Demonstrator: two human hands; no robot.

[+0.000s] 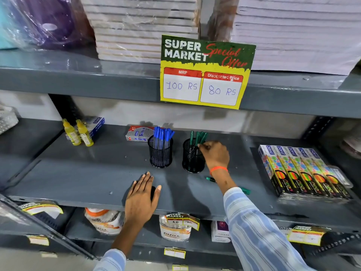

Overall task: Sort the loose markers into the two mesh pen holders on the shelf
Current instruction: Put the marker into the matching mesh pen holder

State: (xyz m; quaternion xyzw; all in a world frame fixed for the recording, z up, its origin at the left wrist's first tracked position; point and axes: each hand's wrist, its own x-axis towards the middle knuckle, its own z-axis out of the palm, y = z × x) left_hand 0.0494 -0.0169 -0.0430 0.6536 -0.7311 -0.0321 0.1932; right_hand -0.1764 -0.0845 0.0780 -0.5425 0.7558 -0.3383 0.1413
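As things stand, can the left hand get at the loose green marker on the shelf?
Probably yes, awkwardly. The left hand lies flat on the shelf, empty. The loose green marker lies to its right, but the right forearm crosses over it, reaching to the right holder. That arm is in the way.

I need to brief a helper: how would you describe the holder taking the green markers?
Find the yellow price sign; on the grey shelf beneath stand two black mesh holders. It is the right holder, touched by the right hand, holding green markers, not blue.
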